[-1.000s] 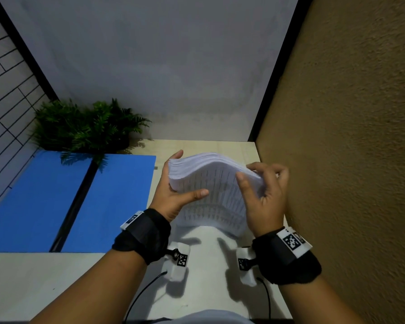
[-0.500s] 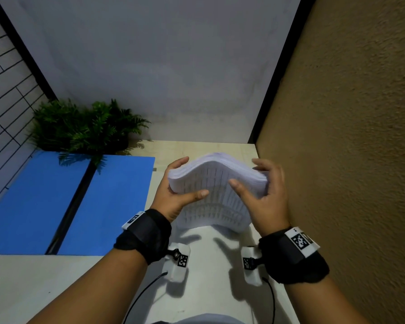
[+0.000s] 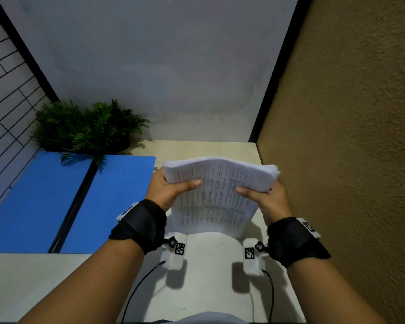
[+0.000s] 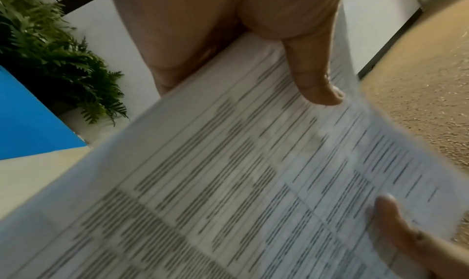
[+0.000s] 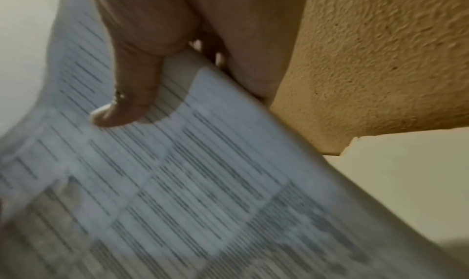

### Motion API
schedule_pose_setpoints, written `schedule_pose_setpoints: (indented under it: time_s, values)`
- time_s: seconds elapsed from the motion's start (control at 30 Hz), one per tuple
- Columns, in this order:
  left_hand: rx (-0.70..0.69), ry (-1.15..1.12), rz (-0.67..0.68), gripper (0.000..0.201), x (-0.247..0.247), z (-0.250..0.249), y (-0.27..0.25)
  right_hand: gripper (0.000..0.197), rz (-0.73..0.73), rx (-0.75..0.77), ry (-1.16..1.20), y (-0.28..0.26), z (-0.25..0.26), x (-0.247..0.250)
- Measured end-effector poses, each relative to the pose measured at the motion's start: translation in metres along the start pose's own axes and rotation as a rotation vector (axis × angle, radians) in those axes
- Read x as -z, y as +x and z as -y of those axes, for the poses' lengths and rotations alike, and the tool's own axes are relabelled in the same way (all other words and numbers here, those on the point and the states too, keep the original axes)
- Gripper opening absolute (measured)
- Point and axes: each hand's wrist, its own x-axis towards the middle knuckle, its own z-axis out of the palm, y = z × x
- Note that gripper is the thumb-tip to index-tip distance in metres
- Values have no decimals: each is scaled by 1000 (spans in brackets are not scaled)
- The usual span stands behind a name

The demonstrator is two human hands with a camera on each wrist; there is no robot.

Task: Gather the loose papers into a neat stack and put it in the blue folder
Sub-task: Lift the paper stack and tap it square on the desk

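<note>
The tabletop [image 3: 28, 281] is being seen from above, pale and running from 6 o'clock up to the grey back wall [image 3: 161, 66] at 12 o'clock. A brown textured wall [image 3: 348, 160] is closing off the 3 o'clock side. The folder [image 3: 45, 197] is lying open and flat on the tabletop at 9 o'clock, its two blue halves being parted by a dark spine. A fern [image 3: 87, 129] is standing at the folder's far edge, toward 10 o'clock, its fronds hanging over the blue.

The papers [image 3: 215, 195] are being held as one thick stack above the tabletop at the centre, to the 3 o'clock side of the folder and apart from it. The stack is being bowed, its far edge raised and its near edge drooping toward the body at 6 o'clock. Printed lines are showing on the top sheet.

The left hand [image 3: 171, 192] is gripping the stack's 9 o'clock edge, the thumb being pressed on top and the fingers curled underneath; its grip is clamped on the papers. The right hand [image 3: 271, 202] is gripping the 3 o'clock edge likewise, thumb on top, clamped on the papers. Black wrist straps are being worn on both arms.
</note>
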Motion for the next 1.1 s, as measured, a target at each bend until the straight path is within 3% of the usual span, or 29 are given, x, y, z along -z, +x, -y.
schedule_pose_setpoints:
  time_s: [0.1,0.2,0.3,0.37,0.43,0.53,0.63,0.73,0.87,0.97,1.1]
  values:
    - [-61,10,-27,64,3,-1,-3,50,27,-117,-77,-1,-16,2]
    - [-226,148,-126,79,3,-19,-10,35,-51,-57,-181,0,-24,-2]
    - [-576,572,-188,88,4,-54,-21,29,-116,62,-264,2,-14,-8]
    - [-667,902,-63,85,0,-72,-21,14,-109,87,-248,5,-4,-15]
    - [-581,1061,31,72,-6,-72,-19,21,-73,159,-251,4,11,-25]
    - [-448,805,-54,12,-2,-52,-16,20,0,253,-354,5,27,-31]
    - [-270,457,-122,29,13,-25,-13,22,33,236,-544,6,28,-13]
    - [-209,277,-162,29,30,-14,-14,36,-43,101,-629,5,16,23]
    - [-143,132,-183,24,53,1,-11,35,-144,-1,-296,0,2,55]
    - [-89,76,-177,24,55,16,-11,71,-137,-46,-29,0,-17,49]
    - [16,-21,-129,28,54,28,-8,51,-244,-20,-107,-7,-37,31]
